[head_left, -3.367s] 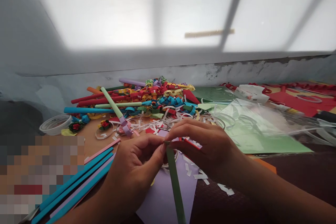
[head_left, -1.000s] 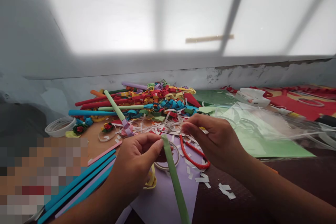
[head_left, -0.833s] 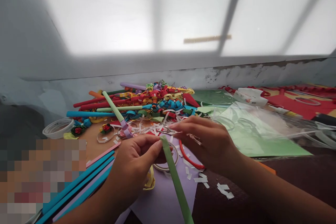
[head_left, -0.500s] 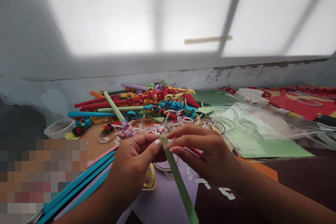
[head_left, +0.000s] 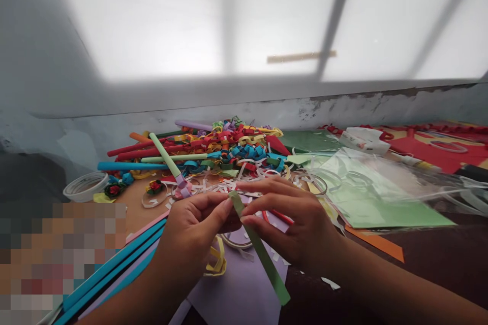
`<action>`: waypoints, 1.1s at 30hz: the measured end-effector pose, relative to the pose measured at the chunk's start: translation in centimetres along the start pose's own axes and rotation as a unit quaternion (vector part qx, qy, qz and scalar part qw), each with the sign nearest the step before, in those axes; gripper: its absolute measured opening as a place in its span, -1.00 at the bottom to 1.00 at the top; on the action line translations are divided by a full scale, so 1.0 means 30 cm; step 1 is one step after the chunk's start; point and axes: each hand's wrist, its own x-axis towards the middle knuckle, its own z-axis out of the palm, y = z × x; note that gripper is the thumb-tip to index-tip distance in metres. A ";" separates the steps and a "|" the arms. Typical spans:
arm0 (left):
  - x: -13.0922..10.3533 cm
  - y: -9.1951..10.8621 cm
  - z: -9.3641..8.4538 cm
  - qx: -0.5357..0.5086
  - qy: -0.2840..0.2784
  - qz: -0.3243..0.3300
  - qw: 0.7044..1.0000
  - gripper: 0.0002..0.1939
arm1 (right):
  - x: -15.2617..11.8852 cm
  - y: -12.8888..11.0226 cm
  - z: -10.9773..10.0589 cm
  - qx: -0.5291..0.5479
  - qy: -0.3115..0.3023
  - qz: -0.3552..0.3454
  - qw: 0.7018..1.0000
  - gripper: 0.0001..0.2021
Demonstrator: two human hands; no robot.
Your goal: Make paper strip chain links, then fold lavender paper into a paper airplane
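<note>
The green strip [head_left: 263, 256] slants from the centre of the frame towards the bottom, its upper end between the two hands and its lower end hanging loose in front of the purple sheet [head_left: 240, 292]. The left hand [head_left: 194, 226], left of centre, pinches the strip close to its upper end, thumb in front; the fingers behind are mostly hidden. The right hand [head_left: 301, 218], right of centre, has its fingers bent, with thumb and one finger meeting at the strip's right edge just below the other hand's thumb. Whether they grip the paper or merely touch it cannot be told.

Good handling here probably rests on a light, steady left pinch near the end, while the right fingertips do the fine work along the edge. Too hard a squeeze could crease such thin paper; too loose a hold might let it twist, since the long lower part has no support. The strip looks nearly straight, which seems worth preserving: fingertips close together on either edge should help it lie flat. The end itself is best left uncovered, so that its edge can be seen.

The space below is crowded. The tape [head_left: 236, 245], the yellow loop [head_left: 220, 261] and the red scissors [head_left: 282, 217] lie near the fingers, so small wrist movements look safer than wide ones.
</note>
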 end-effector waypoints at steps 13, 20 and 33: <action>0.028 0.037 -0.025 0.128 -0.017 0.092 0.987 -0.84 | 0.018 0.015 -0.003 0.120 -0.082 0.192 0.971 -0.86; -0.008 0.196 -0.132 0.576 -0.237 0.096 0.776 -0.80 | 0.022 0.072 -0.008 0.240 0.041 0.312 0.918 -0.71; 0.062 0.109 -0.107 0.594 -0.156 0.183 0.768 -0.72 | 0.012 0.047 0.004 0.271 0.123 0.209 0.932 -0.78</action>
